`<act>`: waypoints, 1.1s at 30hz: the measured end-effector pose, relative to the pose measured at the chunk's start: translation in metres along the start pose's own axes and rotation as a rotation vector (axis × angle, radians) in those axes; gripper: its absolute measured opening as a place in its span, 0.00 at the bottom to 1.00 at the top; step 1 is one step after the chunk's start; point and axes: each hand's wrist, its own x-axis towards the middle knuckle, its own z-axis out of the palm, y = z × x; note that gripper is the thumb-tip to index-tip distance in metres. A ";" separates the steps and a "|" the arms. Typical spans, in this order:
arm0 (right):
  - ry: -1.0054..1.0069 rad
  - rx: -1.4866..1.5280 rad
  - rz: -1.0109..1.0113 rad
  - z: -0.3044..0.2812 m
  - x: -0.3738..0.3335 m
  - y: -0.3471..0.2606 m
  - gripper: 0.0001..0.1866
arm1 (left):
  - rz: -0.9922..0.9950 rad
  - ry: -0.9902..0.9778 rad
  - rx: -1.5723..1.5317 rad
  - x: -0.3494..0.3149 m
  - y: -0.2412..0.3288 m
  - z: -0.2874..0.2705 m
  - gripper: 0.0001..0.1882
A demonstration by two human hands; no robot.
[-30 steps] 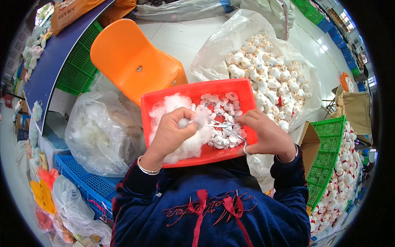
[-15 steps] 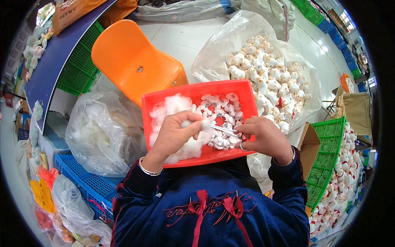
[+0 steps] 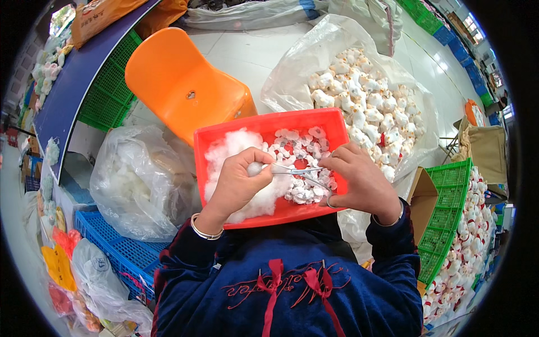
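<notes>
Over a red plastic tray (image 3: 208,147), my left hand (image 3: 238,182) pinches a small white fabric piece (image 3: 255,168) between thumb and fingers. My right hand (image 3: 362,180) grips metal forceps (image 3: 297,171) with scissor-like finger loops, their handles spread apart. The forceps' tips reach to the left fingertips and the piece there; whether they are inside it is hidden. Fluffy white stuffing (image 3: 236,143) fills the tray's left side, partly beneath my left hand. Many small white fabric pieces (image 3: 303,194) lie heaped on its right side.
An orange chair (image 3: 185,92) stands beyond the tray. Clear bags hold white stuffing (image 3: 129,185) at left and small white plush pieces (image 3: 365,101) at far right. A blue crate (image 3: 120,247) sits left, a green crate (image 3: 446,219) right, beside a cardboard box (image 3: 422,202).
My right hand has opened its grip, spreading the forceps' handles apart. The tips have shifted slightly left toward my left fingers, which have barely moved.
</notes>
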 end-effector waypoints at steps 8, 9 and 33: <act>-0.119 -0.077 0.060 0.003 0.003 -0.001 0.17 | -0.245 -0.083 -0.216 0.001 0.013 -0.007 0.07; -0.113 -0.074 0.036 0.005 0.004 -0.003 0.16 | -0.231 -0.081 -0.211 0.001 0.012 -0.007 0.07; -0.140 -0.152 0.017 0.005 0.015 -0.002 0.19 | -0.207 0.029 -0.221 0.004 0.001 0.008 0.04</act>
